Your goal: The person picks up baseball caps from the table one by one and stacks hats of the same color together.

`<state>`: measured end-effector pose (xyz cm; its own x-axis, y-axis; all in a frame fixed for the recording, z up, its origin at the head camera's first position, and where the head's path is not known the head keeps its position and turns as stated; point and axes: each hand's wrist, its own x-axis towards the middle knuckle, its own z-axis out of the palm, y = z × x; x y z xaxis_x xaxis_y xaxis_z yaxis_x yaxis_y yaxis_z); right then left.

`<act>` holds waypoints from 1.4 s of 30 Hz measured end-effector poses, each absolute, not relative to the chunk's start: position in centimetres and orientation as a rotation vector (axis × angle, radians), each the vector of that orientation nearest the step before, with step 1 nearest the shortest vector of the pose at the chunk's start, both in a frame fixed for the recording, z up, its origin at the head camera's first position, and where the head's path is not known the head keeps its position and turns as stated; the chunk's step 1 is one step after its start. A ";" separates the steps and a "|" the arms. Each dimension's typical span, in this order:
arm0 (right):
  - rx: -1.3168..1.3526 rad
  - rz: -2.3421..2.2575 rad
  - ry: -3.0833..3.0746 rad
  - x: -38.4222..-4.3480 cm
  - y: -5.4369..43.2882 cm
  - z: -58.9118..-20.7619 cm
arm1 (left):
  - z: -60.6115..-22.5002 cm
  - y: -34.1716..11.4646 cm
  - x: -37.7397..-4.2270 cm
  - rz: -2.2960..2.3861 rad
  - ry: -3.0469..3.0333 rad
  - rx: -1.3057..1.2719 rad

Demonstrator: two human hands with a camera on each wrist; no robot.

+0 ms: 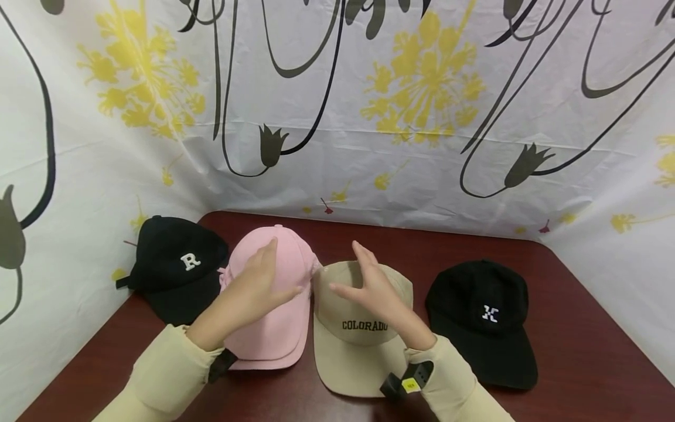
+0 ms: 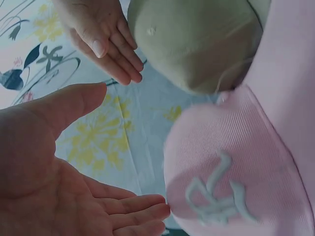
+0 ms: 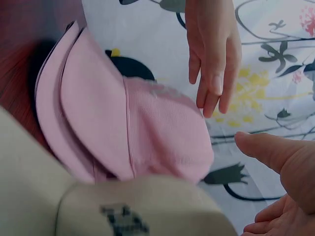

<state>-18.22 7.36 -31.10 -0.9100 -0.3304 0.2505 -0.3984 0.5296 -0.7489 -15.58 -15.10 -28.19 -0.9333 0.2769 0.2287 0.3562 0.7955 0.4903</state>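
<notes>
My left hand (image 1: 248, 293) is held over a pink cap (image 1: 287, 322), its thumb spread from its straight fingers. My right hand (image 1: 377, 287) hovers over a beige cap (image 1: 345, 366) lettered COLORADO, with thumb and fingers likewise apart. Neither hand holds anything, and the palms face each other. Two pink brims, one over the other, show in the right wrist view, so a second pink cap (image 3: 47, 98) seems to lie beneath the first. Pale raised lettering (image 2: 221, 196) marks the pink front in the left wrist view; in the head view the left hand hides it.
A black cap (image 1: 169, 252) with a white R sits at the left end of the row. Another black cap (image 1: 477, 346) with a small white mark lies at the right. They rest on a dark red table (image 1: 580, 351), with a flower-printed white sheet (image 1: 337, 99) behind and at both sides.
</notes>
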 end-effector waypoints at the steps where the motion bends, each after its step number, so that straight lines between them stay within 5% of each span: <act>1: 0.651 1.345 -2.678 -18.2 6.8 -31.0 | -28.1 -15.4 -15.5 -0.813 -2.841 -0.486; 42: 0.773 1.400 -2.662 -18.5 -1.8 -30.5 | -30.0 -23.8 -15.1 -0.873 -2.965 -0.300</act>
